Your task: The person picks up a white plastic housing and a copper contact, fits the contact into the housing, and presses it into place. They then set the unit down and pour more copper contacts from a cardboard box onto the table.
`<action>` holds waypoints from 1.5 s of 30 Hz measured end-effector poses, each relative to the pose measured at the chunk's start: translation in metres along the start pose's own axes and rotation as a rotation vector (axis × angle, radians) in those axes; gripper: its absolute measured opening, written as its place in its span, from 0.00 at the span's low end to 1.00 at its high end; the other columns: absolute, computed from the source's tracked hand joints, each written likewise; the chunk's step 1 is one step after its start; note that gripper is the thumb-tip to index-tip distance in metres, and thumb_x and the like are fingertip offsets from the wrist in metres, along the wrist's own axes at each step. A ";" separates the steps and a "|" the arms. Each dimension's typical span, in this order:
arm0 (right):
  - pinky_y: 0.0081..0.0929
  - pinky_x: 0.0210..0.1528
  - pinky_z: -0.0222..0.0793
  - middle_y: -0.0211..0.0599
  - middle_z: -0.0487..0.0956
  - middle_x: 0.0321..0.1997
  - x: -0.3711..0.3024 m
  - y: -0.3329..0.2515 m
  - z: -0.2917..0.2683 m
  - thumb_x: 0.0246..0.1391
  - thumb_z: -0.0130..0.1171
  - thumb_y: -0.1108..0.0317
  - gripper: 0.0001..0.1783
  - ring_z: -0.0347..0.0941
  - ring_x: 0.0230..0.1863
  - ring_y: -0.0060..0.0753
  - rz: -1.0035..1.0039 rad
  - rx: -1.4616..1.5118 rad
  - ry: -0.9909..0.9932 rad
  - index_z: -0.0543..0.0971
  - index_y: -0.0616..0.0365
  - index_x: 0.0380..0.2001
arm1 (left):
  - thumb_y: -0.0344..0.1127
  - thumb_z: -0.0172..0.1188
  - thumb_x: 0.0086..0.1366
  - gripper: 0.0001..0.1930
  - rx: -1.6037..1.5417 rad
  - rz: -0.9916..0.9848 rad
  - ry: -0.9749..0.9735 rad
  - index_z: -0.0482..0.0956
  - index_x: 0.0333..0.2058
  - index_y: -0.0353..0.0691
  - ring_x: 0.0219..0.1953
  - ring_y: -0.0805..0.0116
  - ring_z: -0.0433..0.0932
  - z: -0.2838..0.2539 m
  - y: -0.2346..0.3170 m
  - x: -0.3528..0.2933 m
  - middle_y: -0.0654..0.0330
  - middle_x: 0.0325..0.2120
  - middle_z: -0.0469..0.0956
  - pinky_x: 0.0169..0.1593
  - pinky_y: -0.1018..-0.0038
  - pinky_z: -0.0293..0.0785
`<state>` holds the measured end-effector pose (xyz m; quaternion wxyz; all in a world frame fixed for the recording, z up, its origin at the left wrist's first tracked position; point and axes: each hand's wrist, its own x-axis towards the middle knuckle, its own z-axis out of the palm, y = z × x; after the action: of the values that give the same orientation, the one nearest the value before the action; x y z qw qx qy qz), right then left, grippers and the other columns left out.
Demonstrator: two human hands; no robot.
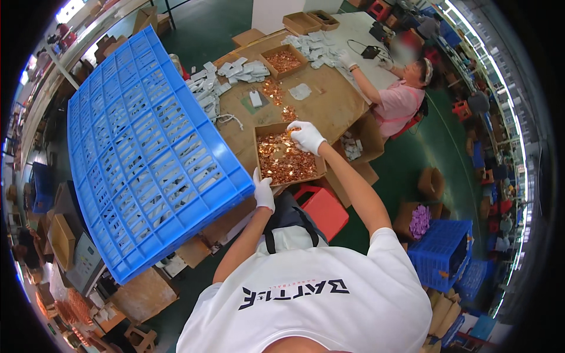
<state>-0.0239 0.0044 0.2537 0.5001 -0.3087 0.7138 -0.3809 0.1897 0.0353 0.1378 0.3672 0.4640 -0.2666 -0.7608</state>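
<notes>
Shallow rectangular brown cardboard box [322, 168] at near edge of flat brown table [336, 106], holding small copper-coloured pieces [282, 160]; white-gloved right hand [308, 139] over its far right corner, white-gloved left hand [263, 190] at its near left corner. Large rectangular blue plastic crate [154, 203] left of the box, red plastic stool [323, 213] below it to the right. Behind, on the table: second brown cardboard box [292, 71] between piles of flat silver-grey packets [244, 71]

A co-worker in a pink shirt [400, 106] is sitting at a pale tabletop [347, 36].
A black electronic device [370, 52] is lying on that surface, two shallow brown cardboard boxes [302, 23] are standing at its far end, a red plastic stool [328, 217] is standing on the green floor [438, 150], and a purple bundle [420, 221] is lying near a slatted blue plastic crate [434, 254].
</notes>
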 end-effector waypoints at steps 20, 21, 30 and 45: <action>0.51 0.41 0.74 0.47 0.75 0.43 0.288 0.097 -0.108 0.51 0.62 0.65 0.21 0.76 0.42 0.57 -0.330 -0.819 0.200 0.70 0.47 0.49 | 0.24 0.45 0.61 0.36 -0.109 0.214 0.432 0.58 0.69 0.56 0.59 0.61 0.71 0.146 0.084 0.163 0.60 0.62 0.66 0.50 0.59 0.80; 0.51 0.40 0.74 0.46 0.74 0.43 0.291 0.098 -0.112 0.49 0.63 0.65 0.23 0.76 0.41 0.57 -0.378 -0.838 0.212 0.70 0.47 0.50 | 0.24 0.44 0.62 0.37 -0.096 0.222 0.449 0.57 0.70 0.58 0.61 0.60 0.69 0.158 0.090 0.178 0.60 0.64 0.64 0.50 0.57 0.80; 0.46 0.62 0.64 0.40 0.70 0.61 0.293 0.095 -0.145 0.49 0.63 0.68 0.28 0.66 0.61 0.48 -0.603 -0.910 0.079 0.72 0.55 0.55 | 0.21 0.46 0.62 0.34 0.344 0.623 0.343 0.58 0.69 0.40 0.64 0.60 0.65 0.225 0.122 0.324 0.51 0.64 0.66 0.65 0.72 0.58; 0.40 0.50 0.75 0.39 0.76 0.60 0.304 0.135 -0.165 0.56 0.48 0.77 0.26 0.77 0.50 0.51 -0.452 -0.607 0.081 0.72 0.48 0.59 | 0.15 0.48 0.56 0.39 0.901 0.684 0.626 0.64 0.66 0.55 0.53 0.48 0.70 0.283 0.132 0.415 0.48 0.48 0.69 0.60 0.60 0.63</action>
<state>-0.2828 -0.1361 0.0281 0.2608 -0.5773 0.7270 -0.2649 -0.1485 -0.3582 0.1454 0.4184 0.6615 -0.5730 -0.2428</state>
